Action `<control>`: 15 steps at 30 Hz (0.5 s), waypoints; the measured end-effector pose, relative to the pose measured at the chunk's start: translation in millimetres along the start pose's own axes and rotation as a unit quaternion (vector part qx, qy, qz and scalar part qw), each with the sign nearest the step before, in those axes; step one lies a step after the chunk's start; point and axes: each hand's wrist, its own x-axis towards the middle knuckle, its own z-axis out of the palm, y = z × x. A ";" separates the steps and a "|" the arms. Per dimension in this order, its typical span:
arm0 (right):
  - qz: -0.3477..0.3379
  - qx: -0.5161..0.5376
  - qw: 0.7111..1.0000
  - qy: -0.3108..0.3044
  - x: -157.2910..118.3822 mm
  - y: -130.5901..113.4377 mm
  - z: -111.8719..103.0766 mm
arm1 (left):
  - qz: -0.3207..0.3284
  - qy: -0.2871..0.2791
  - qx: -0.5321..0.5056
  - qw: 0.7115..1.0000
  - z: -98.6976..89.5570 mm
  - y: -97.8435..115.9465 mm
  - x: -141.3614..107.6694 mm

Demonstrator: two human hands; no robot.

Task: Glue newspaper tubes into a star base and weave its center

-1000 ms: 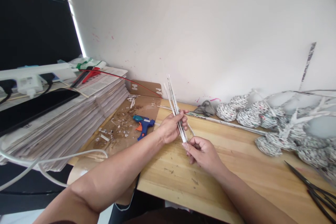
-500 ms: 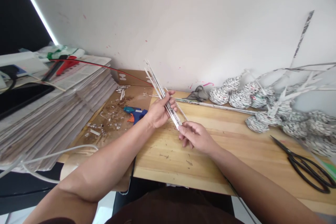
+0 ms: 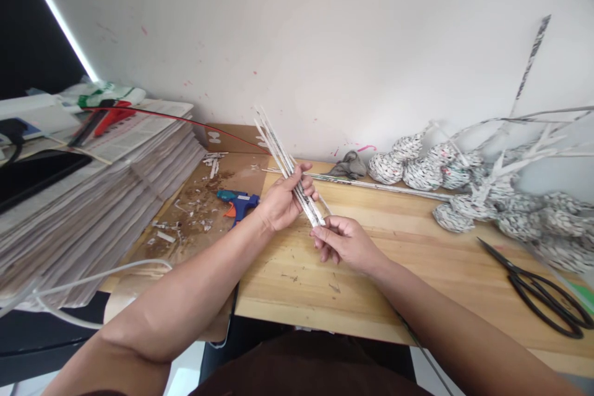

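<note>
While left grip (image 3: 284,203), right grip (image 3: 346,241) clasp sticks (image 3: 310,208), glue gun (image 3: 243,202) lies left, scissors (image 3: 514,270) right.

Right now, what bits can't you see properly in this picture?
In the head view:
- Middle of the thin sticks: hidden by the left hand; overlap blocks an exact count.
- Their lower ends: partly covered by the right hand.
- Bottom of the glue gun's handle: behind the left forearm.
- Black flat device: cut off by the left edge.
</note>
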 end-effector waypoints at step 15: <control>-0.006 0.019 1.000 -0.009 -1.3 -2.8 1.1 | -0.015 -0.025 0.031 0.999 -0.2 -3.2 -3.0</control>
